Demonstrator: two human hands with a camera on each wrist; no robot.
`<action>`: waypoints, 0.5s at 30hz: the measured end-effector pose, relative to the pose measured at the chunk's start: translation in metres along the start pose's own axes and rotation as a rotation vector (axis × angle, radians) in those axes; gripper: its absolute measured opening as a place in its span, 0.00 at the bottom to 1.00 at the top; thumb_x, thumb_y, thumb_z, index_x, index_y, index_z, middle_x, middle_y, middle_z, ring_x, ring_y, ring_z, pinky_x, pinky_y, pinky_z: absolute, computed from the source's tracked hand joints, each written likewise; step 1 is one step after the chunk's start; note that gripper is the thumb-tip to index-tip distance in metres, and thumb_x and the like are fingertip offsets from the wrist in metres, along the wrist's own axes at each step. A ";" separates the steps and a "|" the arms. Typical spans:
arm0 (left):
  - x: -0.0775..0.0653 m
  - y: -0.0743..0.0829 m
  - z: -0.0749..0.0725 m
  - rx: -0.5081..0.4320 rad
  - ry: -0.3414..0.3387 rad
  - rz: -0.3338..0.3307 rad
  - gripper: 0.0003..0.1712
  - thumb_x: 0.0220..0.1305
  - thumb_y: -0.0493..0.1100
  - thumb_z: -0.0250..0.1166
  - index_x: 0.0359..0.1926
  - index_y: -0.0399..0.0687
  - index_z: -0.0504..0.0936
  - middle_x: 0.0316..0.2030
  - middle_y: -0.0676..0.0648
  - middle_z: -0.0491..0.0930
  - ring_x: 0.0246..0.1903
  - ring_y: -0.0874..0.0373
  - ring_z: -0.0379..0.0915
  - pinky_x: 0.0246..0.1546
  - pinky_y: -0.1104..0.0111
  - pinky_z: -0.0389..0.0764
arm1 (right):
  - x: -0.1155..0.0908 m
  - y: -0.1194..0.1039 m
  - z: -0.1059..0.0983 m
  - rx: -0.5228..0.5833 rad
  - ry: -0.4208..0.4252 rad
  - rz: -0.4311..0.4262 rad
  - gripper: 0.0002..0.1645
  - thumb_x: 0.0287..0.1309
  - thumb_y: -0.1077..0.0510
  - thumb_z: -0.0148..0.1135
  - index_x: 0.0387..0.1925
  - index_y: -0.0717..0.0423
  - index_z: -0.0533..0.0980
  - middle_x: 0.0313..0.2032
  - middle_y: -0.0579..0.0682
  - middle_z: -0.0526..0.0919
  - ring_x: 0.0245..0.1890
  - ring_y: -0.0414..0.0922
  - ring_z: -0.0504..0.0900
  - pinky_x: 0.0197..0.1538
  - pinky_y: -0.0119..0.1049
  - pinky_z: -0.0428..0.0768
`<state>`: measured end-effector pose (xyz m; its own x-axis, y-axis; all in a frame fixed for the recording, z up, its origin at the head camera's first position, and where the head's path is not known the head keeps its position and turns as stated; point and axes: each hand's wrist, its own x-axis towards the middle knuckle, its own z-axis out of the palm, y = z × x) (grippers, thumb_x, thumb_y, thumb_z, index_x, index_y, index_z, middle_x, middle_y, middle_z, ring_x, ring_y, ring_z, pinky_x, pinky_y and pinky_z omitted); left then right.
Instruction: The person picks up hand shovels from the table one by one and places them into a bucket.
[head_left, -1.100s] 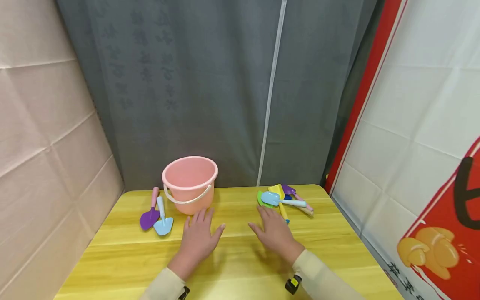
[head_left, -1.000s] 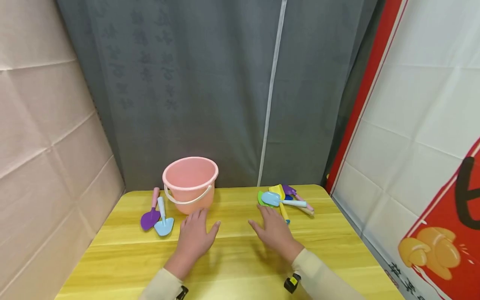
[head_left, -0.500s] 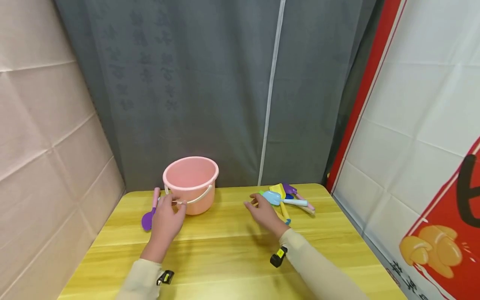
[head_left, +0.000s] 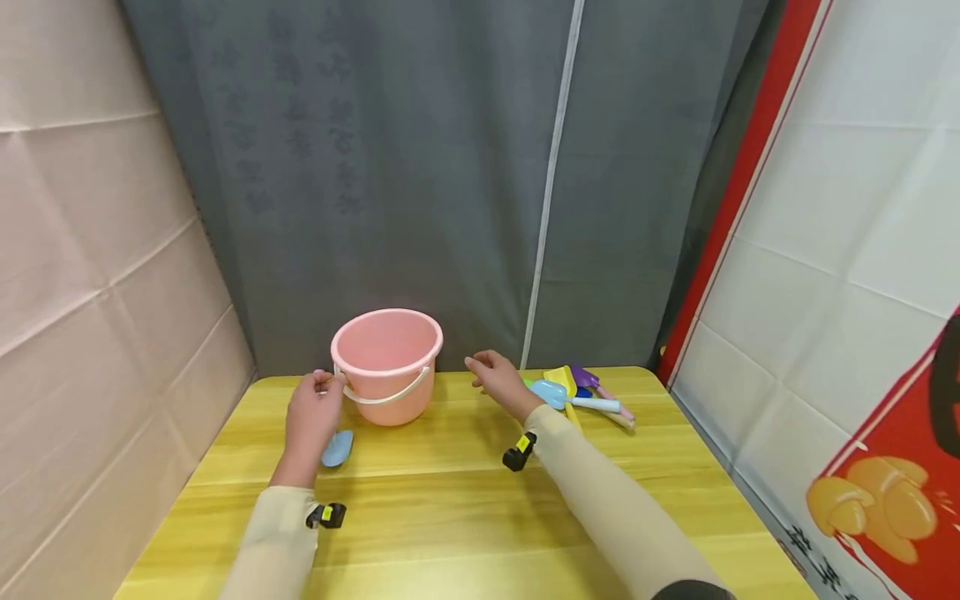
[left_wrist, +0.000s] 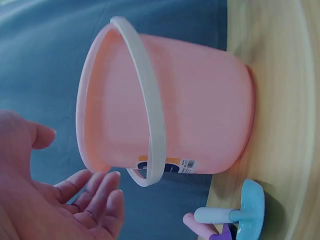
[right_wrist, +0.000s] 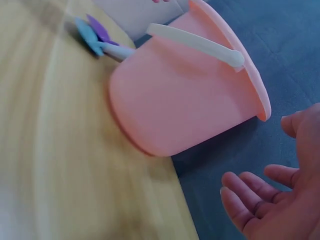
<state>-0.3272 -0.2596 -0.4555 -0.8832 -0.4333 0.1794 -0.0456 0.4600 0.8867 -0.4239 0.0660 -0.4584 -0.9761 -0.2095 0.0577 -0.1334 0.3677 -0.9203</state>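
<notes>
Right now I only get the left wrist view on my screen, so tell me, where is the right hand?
Observer: In the head view, the right hand is to the right of the pink bucket, apart from it.
Operator: Is it holding anything?
Observer: No, the right wrist view shows nothing in it.
Operator: What lies over on that side?
Observer: A pile of toy tools, with a light blue shovel lying across a yellow shovel.

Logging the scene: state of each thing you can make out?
Pink bucket: upright
Bucket handle: lowered
Left hand: empty, near bucket rim
Right hand: empty, apart from bucket
Left blue shovel: lying
Left purple shovel: lying
Yellow shovel: lying, partly covered
Right blue scoop: lying across yellow shovel
Right purple shovel: lying
Navy piece: partly covered
</notes>
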 end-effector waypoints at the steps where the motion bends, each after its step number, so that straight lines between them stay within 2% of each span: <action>1: 0.003 0.001 0.001 -0.016 0.009 -0.014 0.37 0.84 0.63 0.54 0.73 0.36 0.74 0.63 0.35 0.77 0.62 0.39 0.73 0.64 0.46 0.74 | 0.005 -0.003 0.001 0.014 -0.006 0.003 0.38 0.81 0.35 0.59 0.73 0.60 0.74 0.65 0.60 0.81 0.61 0.61 0.86 0.62 0.53 0.85; 7: 0.019 0.006 0.006 -0.095 0.037 -0.078 0.40 0.84 0.63 0.51 0.79 0.37 0.70 0.67 0.35 0.73 0.66 0.39 0.69 0.68 0.46 0.72 | 0.035 -0.019 0.010 0.109 -0.026 0.011 0.38 0.83 0.35 0.56 0.72 0.61 0.74 0.60 0.62 0.82 0.59 0.60 0.86 0.65 0.56 0.83; 11: 0.026 0.009 0.011 -0.162 0.070 -0.092 0.39 0.84 0.57 0.52 0.81 0.34 0.66 0.68 0.31 0.72 0.68 0.37 0.68 0.71 0.45 0.71 | 0.052 -0.024 0.017 0.139 -0.017 0.023 0.39 0.83 0.35 0.55 0.75 0.60 0.73 0.60 0.63 0.82 0.56 0.60 0.86 0.66 0.58 0.83; 15: 0.029 0.012 0.018 -0.203 0.090 -0.096 0.40 0.82 0.52 0.51 0.84 0.33 0.61 0.71 0.26 0.67 0.70 0.33 0.66 0.74 0.43 0.68 | 0.065 -0.028 0.026 0.148 -0.021 0.012 0.41 0.83 0.34 0.53 0.80 0.57 0.70 0.64 0.65 0.80 0.59 0.62 0.84 0.65 0.59 0.83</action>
<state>-0.3620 -0.2526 -0.4477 -0.8338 -0.5390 0.1192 -0.0244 0.2517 0.9675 -0.4791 0.0184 -0.4393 -0.9734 -0.2258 0.0392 -0.0931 0.2331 -0.9680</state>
